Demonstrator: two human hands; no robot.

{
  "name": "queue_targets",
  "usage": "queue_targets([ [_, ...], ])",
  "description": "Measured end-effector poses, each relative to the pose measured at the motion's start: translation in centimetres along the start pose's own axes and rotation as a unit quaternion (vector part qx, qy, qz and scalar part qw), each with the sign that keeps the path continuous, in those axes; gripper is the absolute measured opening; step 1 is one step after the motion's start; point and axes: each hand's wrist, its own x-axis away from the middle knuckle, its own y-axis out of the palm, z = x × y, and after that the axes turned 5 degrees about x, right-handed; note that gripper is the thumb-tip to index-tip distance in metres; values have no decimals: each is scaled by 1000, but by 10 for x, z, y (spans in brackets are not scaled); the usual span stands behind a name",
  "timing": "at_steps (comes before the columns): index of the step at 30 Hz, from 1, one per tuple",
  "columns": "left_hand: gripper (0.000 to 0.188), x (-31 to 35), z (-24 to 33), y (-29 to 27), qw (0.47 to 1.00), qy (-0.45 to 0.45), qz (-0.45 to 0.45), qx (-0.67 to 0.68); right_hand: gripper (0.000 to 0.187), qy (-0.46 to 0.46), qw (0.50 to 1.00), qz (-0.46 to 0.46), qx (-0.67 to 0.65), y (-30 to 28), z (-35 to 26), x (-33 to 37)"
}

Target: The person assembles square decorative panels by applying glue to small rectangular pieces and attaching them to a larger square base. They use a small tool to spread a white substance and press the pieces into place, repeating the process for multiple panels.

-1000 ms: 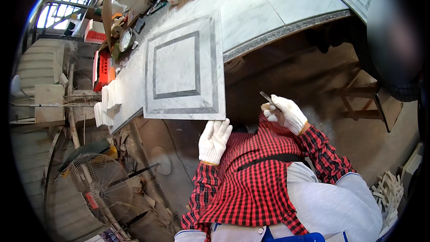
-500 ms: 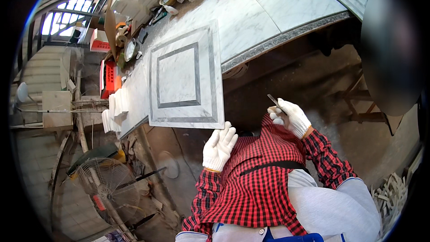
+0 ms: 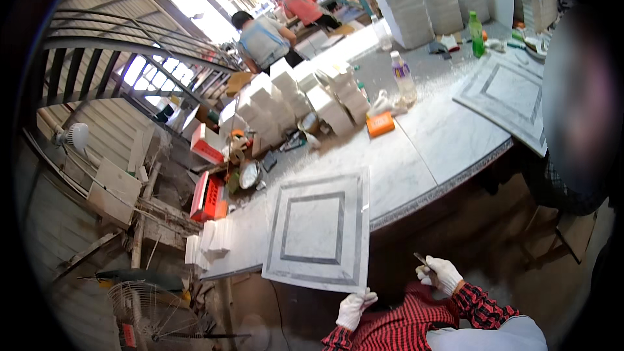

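A square marble panel (image 3: 318, 263), white with two grey inlaid bands, lies on the bench and juts past its front edge. My left hand (image 3: 355, 309), in a white knit glove, is just below the panel's near right corner. Its fingers point up toward that corner, loosely apart and holding nothing; whether they touch it I cannot tell. Off to the right of the panel, my gloved right hand (image 3: 442, 277) is closed on a slim, dark metal tool (image 3: 420, 258), whose tip sticks out to the upper left. The tool's other end is hidden in the glove.
The marble benchtop (image 3: 406, 169) bears an orange box (image 3: 380, 124), a clear bottle (image 3: 403, 79), a green bottle (image 3: 477, 36) and stacks of white tiles (image 3: 402, 10). A second inlaid panel (image 3: 510, 91) lies at right. A fan (image 3: 153, 315) stands lower left; co-workers (image 3: 263, 42) are beyond.
The head view has swung upward, so the hands and panel sit lower and the far bench and co-workers show. My left hand's palm faces the view less. The right hand keeps the tool.
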Motion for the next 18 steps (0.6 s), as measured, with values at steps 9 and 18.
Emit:
queue_targets([
  [9,34,0,-2,-12,997,-3,-73,33,25,35,996,-32,78,55,-36,4],
  [18,34,-11,-5,-10,997,-51,-53,22,24,22,995,-50,79,97,-43,-4],
])
